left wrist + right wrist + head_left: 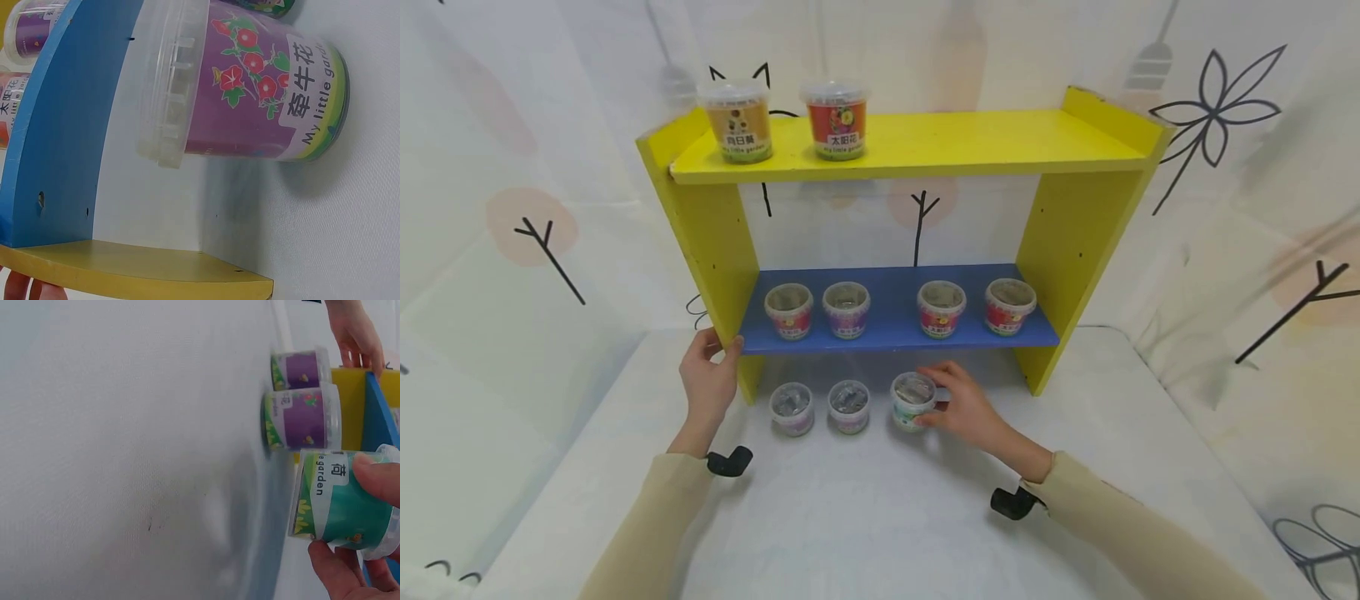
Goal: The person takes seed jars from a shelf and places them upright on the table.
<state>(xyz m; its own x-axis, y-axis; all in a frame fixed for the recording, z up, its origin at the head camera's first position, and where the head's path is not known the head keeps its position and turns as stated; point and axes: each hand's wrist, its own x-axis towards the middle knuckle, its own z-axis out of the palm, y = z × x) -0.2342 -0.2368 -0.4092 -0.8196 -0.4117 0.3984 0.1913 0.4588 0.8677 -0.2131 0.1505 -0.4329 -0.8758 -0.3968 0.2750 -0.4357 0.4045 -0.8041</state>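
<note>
My right hand (966, 410) grips a clear lidded plastic tub (909, 410) with a green label, just in front of the shelf unit's lower opening. In the right wrist view the thumb lies on that green tub (347, 500) and the fingers curl under it; its base looks off the table. My left hand (709, 379) holds the unit's yellow left side panel (711, 250), thumb by the end of the blue board (892, 300). Left of the green tub, two purple-labelled tubs (792, 410) stand on the table; one purple tub (250, 87) fills the left wrist view.
Several small tubs (939, 317) with red or purple labels stand on the blue board. The yellow top board (955, 142) carries an orange-labelled tub (741, 125) and a red-labelled tub (838, 125) at its left. A white cloth (850, 517) covers the table; patterned fabric hangs behind.
</note>
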